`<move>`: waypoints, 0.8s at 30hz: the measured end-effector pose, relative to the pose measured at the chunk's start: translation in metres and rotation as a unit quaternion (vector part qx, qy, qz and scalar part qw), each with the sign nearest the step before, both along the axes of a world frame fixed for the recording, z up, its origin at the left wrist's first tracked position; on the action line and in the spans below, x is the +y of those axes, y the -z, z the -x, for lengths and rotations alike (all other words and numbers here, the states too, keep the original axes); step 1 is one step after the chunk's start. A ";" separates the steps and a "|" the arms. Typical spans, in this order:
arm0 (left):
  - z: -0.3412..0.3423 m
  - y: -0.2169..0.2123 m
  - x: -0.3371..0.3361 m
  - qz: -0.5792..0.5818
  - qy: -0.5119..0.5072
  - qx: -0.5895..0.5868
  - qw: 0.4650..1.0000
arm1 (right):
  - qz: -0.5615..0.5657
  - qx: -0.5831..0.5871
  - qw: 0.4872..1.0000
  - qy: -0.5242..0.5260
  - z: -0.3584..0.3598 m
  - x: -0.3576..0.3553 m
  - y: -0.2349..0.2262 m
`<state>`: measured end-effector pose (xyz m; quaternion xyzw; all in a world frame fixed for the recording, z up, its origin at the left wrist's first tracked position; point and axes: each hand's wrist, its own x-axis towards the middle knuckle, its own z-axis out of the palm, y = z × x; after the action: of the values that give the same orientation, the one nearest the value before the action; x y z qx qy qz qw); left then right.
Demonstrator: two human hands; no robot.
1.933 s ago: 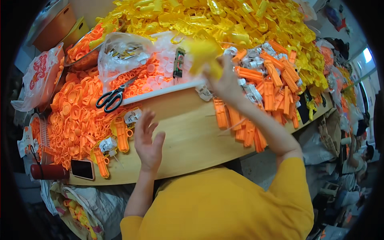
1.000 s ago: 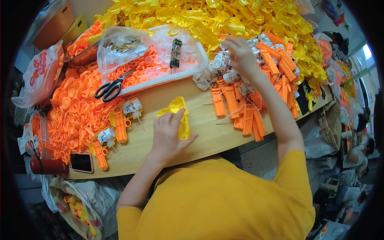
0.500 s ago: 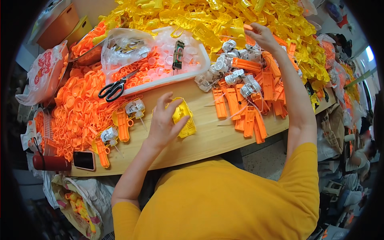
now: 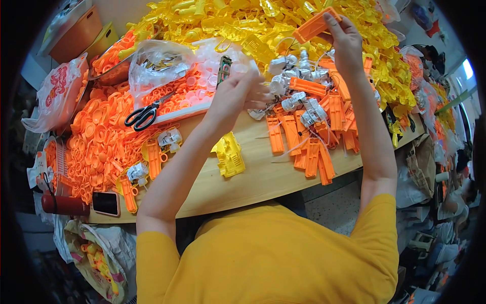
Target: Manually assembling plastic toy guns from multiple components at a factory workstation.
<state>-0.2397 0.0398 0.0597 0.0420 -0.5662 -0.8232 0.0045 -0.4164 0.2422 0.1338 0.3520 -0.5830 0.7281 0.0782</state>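
Observation:
My right hand [image 4: 349, 43] pinches a long orange plastic battery case [image 4: 317, 25], lifted above the far side of the heap. A thin wire trails from the case. My left hand [image 4: 247, 90] reaches over the white tray's right corner, beside the white gearbox units [image 4: 293, 101]; its fingers are stretched out and somewhat blurred, with nothing visible in them. Below the units lies a pile of orange battery cases [image 4: 291, 134], joined to them by wires. A yellow plastic shell half [image 4: 229, 156] rests on the table in front of me, touched by neither hand.
A white tray [image 4: 182, 112] bears pale caps, orange parts, a bag of metal pieces and black-handled scissors [image 4: 143, 117]. Orange parts [image 4: 98, 137] heap at left, yellow parts [image 4: 223, 25] along the back. A phone [image 4: 106, 203] and red flask [image 4: 66, 205] lie near the left edge.
My right hand has raised an orange battery case from the heap. My left hand has moved from beside the yellow shell half, up and right, to the gearbox units. The shell half has turned over.

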 end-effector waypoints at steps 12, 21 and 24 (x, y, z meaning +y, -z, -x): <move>-0.001 -0.019 -0.028 0.032 0.149 -0.041 0.987 | -0.197 0.422 0.884 0.033 -0.183 -0.036 0.082; -0.063 -0.053 -0.060 0.107 0.359 -0.075 0.924 | -0.042 -0.036 0.998 -0.035 -0.132 -0.017 0.099; -0.080 -0.062 -0.056 0.072 0.399 -0.078 0.911 | -0.090 -0.159 0.946 -0.267 -0.136 -0.033 0.127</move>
<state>-0.1595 -0.0159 0.1215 -0.1240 -0.5925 -0.7073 -0.3652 -0.2800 0.2096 0.0065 0.3800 -0.5359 0.7132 -0.2445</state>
